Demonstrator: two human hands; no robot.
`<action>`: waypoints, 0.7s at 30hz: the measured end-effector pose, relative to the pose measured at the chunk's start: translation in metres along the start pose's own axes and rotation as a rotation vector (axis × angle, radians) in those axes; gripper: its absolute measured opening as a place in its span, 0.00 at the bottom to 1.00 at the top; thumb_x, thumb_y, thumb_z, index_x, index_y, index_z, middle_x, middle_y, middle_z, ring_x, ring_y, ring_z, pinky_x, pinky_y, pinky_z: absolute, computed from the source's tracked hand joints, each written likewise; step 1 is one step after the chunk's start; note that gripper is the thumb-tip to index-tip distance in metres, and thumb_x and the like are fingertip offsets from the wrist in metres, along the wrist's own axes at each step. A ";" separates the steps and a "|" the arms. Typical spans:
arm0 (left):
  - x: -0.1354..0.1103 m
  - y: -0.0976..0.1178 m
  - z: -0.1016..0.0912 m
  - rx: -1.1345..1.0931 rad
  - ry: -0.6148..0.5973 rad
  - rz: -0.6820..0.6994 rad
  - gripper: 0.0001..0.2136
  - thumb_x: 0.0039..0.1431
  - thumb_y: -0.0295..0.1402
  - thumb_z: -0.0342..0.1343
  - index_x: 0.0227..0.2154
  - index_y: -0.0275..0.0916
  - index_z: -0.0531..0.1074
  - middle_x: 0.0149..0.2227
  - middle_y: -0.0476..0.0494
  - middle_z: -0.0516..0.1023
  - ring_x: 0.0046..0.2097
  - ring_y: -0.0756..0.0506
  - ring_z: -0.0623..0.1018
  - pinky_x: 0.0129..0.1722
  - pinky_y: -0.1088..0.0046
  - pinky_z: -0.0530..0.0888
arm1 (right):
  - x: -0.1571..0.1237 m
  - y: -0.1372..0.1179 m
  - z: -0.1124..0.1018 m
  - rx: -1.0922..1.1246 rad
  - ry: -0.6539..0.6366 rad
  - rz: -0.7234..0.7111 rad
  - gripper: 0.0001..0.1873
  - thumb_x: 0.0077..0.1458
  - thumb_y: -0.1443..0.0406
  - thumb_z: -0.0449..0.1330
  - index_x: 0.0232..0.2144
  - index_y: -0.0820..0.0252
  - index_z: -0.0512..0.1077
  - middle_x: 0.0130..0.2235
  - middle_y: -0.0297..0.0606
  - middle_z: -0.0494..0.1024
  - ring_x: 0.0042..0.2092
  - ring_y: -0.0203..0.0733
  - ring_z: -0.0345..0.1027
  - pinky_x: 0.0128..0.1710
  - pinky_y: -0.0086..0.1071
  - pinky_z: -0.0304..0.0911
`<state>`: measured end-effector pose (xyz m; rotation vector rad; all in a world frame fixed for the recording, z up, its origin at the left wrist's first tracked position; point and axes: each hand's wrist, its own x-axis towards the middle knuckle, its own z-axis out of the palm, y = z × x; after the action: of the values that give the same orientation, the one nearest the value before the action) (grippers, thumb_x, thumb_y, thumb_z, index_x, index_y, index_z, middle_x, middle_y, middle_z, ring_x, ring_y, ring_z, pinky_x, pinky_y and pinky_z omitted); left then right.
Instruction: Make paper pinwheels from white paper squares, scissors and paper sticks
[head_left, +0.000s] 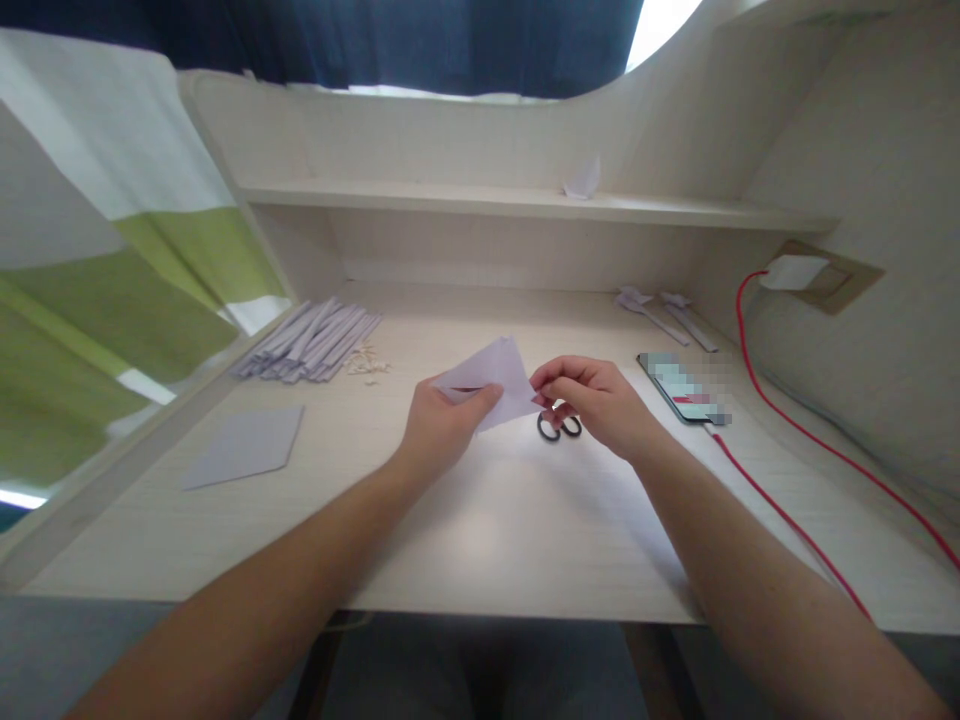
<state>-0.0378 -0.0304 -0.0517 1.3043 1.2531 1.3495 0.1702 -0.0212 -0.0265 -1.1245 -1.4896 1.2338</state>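
Note:
Above the middle of the desk, my left hand grips a folded sheet of white paper, thumb on top and fingers underneath. My right hand is closed at the paper's right corner, its thumb and fingertips pinching that tip. Just below the right fingers, the black handle loops of a pair of scissors show on the desk; the blades are hidden behind the hands and paper.
At left lie a pile of rolled paper strips, small pale bits and a paper stack. A phone with a red cable lies right. Behind it are folded paper pieces; a paper piece stands on the shelf.

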 end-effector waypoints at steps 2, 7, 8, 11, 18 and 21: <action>0.000 -0.001 0.000 0.009 0.013 0.006 0.12 0.50 0.38 0.72 0.33 0.33 0.85 0.33 0.41 0.86 0.35 0.41 0.82 0.32 0.71 0.75 | -0.001 0.000 0.000 -0.012 -0.004 0.002 0.08 0.48 0.66 0.63 0.32 0.60 0.81 0.28 0.36 0.81 0.27 0.37 0.72 0.25 0.30 0.67; 0.000 0.001 0.001 0.038 0.041 0.019 0.11 0.50 0.37 0.71 0.31 0.33 0.84 0.31 0.43 0.85 0.33 0.42 0.82 0.30 0.72 0.73 | -0.004 0.000 0.002 -0.065 -0.055 -0.031 0.10 0.47 0.64 0.73 0.33 0.60 0.81 0.28 0.34 0.81 0.26 0.36 0.71 0.24 0.29 0.66; 0.000 0.001 0.000 0.046 0.042 0.020 0.11 0.50 0.38 0.71 0.31 0.33 0.84 0.31 0.44 0.85 0.33 0.42 0.81 0.29 0.72 0.73 | -0.005 0.000 0.002 -0.064 -0.058 -0.044 0.11 0.46 0.64 0.75 0.33 0.60 0.81 0.28 0.34 0.81 0.26 0.36 0.71 0.24 0.29 0.65; 0.000 0.002 0.000 0.047 0.031 0.028 0.11 0.51 0.38 0.71 0.31 0.33 0.85 0.31 0.43 0.85 0.34 0.42 0.82 0.30 0.72 0.74 | -0.006 0.001 0.003 -0.072 -0.031 -0.084 0.12 0.45 0.63 0.77 0.31 0.61 0.80 0.27 0.34 0.79 0.26 0.36 0.70 0.23 0.29 0.63; 0.001 0.003 -0.001 0.026 0.027 0.005 0.12 0.50 0.38 0.72 0.32 0.34 0.85 0.34 0.41 0.87 0.37 0.40 0.84 0.33 0.70 0.77 | -0.006 0.001 0.003 -0.167 -0.015 -0.107 0.08 0.52 0.63 0.71 0.31 0.61 0.80 0.25 0.33 0.77 0.26 0.35 0.67 0.23 0.29 0.59; 0.003 0.003 -0.003 -0.012 0.004 -0.013 0.11 0.48 0.37 0.73 0.32 0.34 0.85 0.34 0.41 0.87 0.37 0.40 0.84 0.34 0.69 0.77 | -0.007 0.002 0.002 -0.184 -0.012 -0.077 0.03 0.50 0.66 0.68 0.30 0.61 0.79 0.24 0.32 0.76 0.24 0.35 0.65 0.22 0.28 0.57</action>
<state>-0.0404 -0.0285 -0.0485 1.2838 1.2525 1.3483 0.1696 -0.0281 -0.0295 -1.1687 -1.6668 1.0694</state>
